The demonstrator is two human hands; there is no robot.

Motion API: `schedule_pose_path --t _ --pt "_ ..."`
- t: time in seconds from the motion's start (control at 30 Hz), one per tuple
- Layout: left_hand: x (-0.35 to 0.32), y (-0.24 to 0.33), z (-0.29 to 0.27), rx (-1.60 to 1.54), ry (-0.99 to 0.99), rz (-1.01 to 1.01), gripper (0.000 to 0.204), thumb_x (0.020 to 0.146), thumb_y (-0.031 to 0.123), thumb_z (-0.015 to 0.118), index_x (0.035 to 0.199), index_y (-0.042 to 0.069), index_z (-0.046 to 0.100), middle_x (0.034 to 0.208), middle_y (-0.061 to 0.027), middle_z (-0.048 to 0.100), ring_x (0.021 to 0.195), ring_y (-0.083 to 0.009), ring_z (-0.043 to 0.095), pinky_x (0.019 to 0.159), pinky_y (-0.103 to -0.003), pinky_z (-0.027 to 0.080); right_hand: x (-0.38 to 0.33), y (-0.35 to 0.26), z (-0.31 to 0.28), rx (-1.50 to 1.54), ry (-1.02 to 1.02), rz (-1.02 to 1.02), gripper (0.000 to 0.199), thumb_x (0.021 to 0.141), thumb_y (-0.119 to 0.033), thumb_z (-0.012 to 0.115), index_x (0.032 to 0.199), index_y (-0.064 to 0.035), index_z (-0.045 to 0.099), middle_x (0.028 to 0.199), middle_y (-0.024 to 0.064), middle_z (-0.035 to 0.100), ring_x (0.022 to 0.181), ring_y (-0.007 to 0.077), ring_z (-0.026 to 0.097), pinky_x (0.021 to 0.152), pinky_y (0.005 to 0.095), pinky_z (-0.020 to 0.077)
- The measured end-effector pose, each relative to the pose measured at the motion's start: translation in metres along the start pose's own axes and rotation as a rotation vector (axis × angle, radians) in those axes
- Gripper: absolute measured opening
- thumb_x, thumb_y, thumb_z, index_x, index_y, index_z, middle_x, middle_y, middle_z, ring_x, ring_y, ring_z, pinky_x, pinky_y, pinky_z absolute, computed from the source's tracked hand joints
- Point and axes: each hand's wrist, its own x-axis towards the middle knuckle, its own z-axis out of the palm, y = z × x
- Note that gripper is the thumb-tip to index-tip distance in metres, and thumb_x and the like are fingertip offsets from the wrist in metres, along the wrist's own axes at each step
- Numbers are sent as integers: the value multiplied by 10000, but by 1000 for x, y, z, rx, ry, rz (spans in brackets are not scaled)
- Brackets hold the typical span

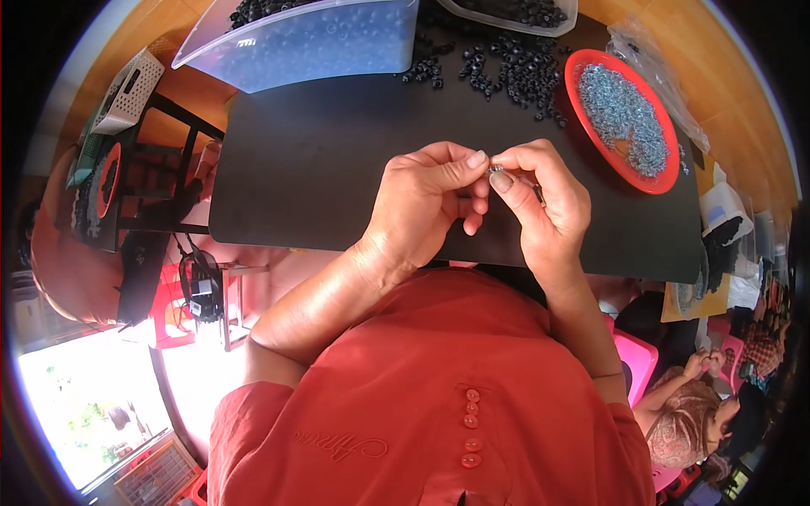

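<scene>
small metal ring sits pinched between left hand and right hand, each grip tight.

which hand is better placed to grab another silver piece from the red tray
Right, most likely. The red tray of silver pieces lies on the right side of the black mat, nearer the right hand. The left hand would have to cross over. Both pinch a small metal part.

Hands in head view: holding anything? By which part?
Both hands, left and right, pinch one small silvery metal part between thumb and forefinger tips. It is too small to tell which part is gripped.
</scene>
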Motion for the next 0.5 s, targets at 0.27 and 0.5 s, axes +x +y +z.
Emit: schedule_pose_path --t 0.27,0.5 --pt "-3 -4 5 201 10 90 159 945 127 622 968 -30 620 823 -102 630 680 -174 613 532 -283 486 -1 2 -8 139 13 203 69 859 43 668 919 35 633 860 46 599 743 96 594 663 228 494" --pt "-2 -9 4 192 -39 119 136 907 72 663 1006 -15 628 879 -94 647 753 -168 628 570 -276 503 3 -1 -6 212 55 151 96 868 60 651 962 50 667 909 62 610 793 111 609 681 236 499"
